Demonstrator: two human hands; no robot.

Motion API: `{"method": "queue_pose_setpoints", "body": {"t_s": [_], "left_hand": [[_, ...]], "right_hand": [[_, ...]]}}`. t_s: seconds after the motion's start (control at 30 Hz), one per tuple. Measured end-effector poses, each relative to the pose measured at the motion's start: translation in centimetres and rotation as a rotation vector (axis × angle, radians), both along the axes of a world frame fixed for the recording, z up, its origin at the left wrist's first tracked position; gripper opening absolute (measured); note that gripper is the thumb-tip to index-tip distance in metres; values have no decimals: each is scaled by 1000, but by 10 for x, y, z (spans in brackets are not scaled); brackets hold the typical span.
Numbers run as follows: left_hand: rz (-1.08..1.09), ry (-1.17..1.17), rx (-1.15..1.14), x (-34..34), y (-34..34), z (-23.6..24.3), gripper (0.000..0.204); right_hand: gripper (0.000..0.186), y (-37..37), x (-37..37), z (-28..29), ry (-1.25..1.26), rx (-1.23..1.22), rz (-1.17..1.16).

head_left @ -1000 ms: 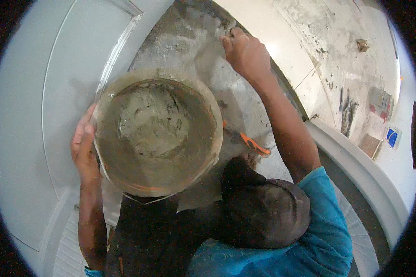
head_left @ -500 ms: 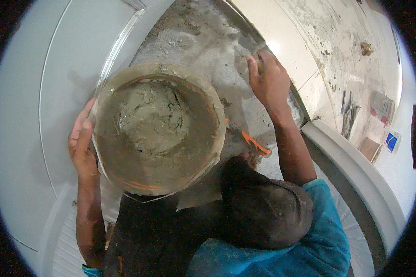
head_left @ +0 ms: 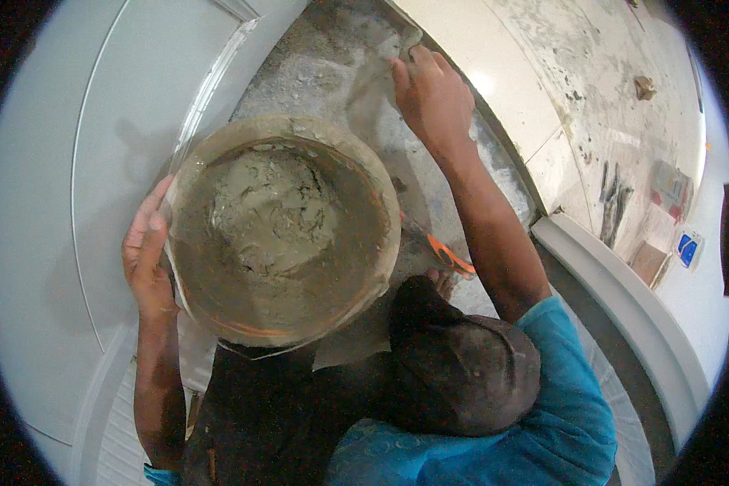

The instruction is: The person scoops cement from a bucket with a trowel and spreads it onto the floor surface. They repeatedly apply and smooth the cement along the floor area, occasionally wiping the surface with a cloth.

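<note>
Right hand has moved forward, what its fingers hold unclear, while the left hand grasps the bucket.

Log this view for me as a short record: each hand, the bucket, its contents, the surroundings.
Left hand: against the left side of the bucket, thumb toward the camera
Right hand: reached forward beside the edge of the pale tiles; any grip is hidden
Bucket: open-topped, rim smeared
Contents: lumpy grey mix, heaped toward the middle
Floor: rough, grey, beyond the bucket
Right of bucket: orange handle near a foot
Far right: blue-and-white item
</note>
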State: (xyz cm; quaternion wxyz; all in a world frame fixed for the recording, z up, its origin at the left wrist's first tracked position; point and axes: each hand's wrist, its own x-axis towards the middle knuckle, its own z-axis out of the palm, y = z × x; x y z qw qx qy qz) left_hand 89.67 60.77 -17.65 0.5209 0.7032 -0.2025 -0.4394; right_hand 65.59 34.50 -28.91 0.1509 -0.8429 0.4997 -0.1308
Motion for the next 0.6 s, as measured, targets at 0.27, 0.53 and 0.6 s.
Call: {"method": "queue_pose_setpoints", "body": {"t_s": [0.27,0.53,0.6], "left_hand": [[-1,-44,53,-1,-5,5,51],[27,-1,46,-5,-4,7,51],[36,13,41,-5,-5,7,50]], "right_hand": [[32,-6,9,-4,-3,60,24],[34,-28,30,2,138,186,41],[35,-31,34,3,164,179,17]]}}
